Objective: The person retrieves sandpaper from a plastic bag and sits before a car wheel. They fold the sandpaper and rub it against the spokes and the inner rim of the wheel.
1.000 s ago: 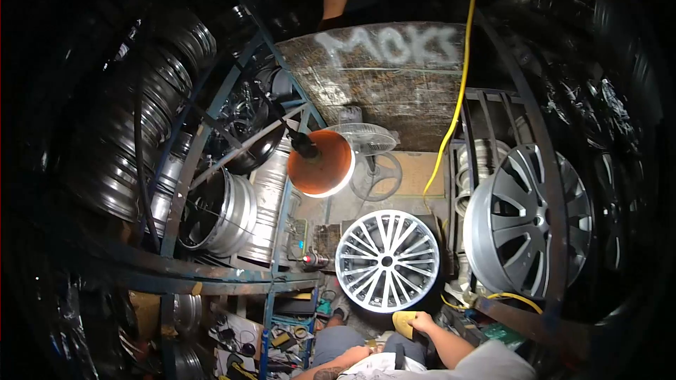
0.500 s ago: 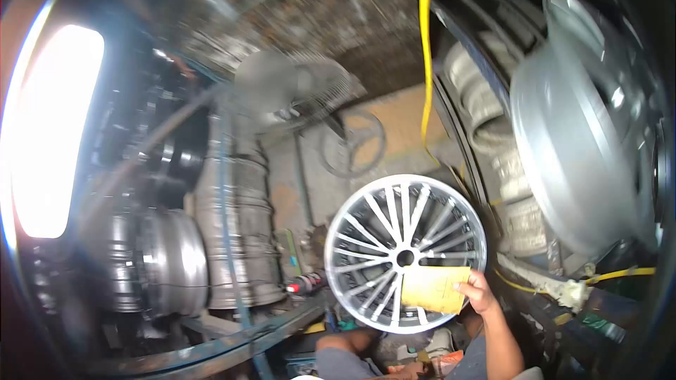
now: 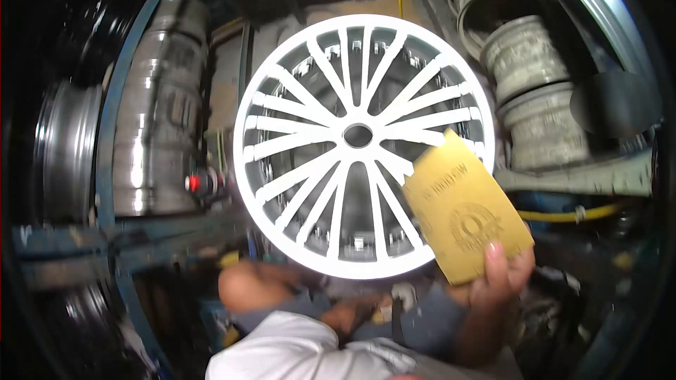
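Note:
My right hand (image 3: pixel 501 276) pinches a yellow sheet of abrasive paper (image 3: pixel 473 214) near its lower edge, the thumb lying on its printed face. The sheet has a ragged left edge and covers the lower right of a bright white multi-spoke wheel rim (image 3: pixel 360 114). The rim faces up in front of my bent legs, with a round hole at its hub. My left hand cannot be made out.
Stacked metal rims (image 3: pixel 160 109) stand behind a blue frame (image 3: pixel 116 134) on the left. More dull rims (image 3: pixel 539 127) are stacked on the right, above a yellow hose (image 3: pixel 570 215). A red-tipped object (image 3: pixel 193 183) lies left of the wheel.
The view has shifted closer over the wheel, which now looks larger and brighter. The yellow sheet has come up nearer the camera in my right hand, its printing now readable in part.

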Motion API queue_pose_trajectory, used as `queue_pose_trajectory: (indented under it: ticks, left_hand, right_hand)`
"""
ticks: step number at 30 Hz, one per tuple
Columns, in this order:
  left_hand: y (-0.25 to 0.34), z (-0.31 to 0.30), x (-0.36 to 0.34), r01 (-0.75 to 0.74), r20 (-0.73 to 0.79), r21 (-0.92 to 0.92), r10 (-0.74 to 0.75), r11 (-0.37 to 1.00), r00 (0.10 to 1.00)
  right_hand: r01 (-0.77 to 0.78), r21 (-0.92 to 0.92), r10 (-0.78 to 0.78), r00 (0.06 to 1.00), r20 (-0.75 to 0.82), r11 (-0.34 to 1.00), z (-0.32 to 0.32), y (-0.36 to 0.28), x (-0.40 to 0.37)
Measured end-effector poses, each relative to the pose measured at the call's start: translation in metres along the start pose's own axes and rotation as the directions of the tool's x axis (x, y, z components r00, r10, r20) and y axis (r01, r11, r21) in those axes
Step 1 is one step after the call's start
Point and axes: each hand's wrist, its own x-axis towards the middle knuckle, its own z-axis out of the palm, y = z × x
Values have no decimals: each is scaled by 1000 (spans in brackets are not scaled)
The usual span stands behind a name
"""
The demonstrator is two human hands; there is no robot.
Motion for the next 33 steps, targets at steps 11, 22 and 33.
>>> queue_pose_trajectory:
  ticks: [11, 22, 33]
  left_hand:
    - [-17, 44, -9, -44, -50, 152, 52, 987, 997]
    - [-1, -16, 11, -100, 5, 32, 100, 994, 995]
    - [26, -63, 33, -196, 127, 103, 183, 975, 975]
  right_hand:
    - [255, -83, -229, 942, 244, 963, -14, 1, -50]
    - [-48, -393, 191, 923, 334, 918, 31, 15, 27]
    - [302, -434, -48, 861, 507, 849, 66, 12, 66]
